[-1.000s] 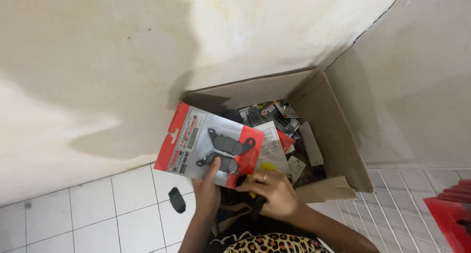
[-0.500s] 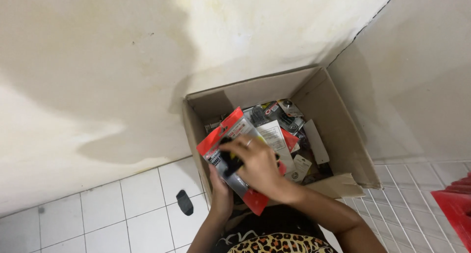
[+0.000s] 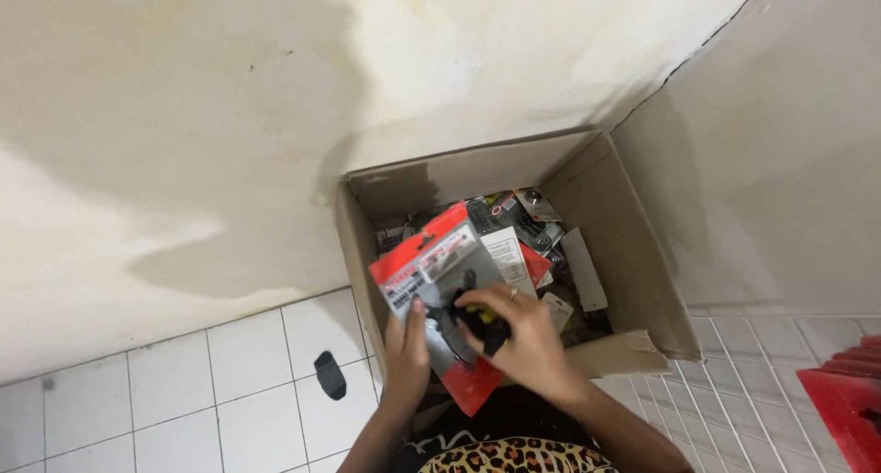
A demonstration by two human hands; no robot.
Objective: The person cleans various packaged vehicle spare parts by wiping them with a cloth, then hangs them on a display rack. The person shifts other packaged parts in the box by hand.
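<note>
**Blister pack turned and lowered toward the carton**

The red blister pack [image 3: 440, 294] now sits lower, over the cardboard box [image 3: 642, 280]. The left hand [image 3: 407, 349] grips its lower edge; the right hand [image 3: 514, 331] covers its front, probably pinching a yellow-black part

Packet [image 3: 439, 280]: lowered from upright display to over the box [image 3: 633, 280].
Right hand [image 3: 514, 331]: moved onto packet's front.
</note>
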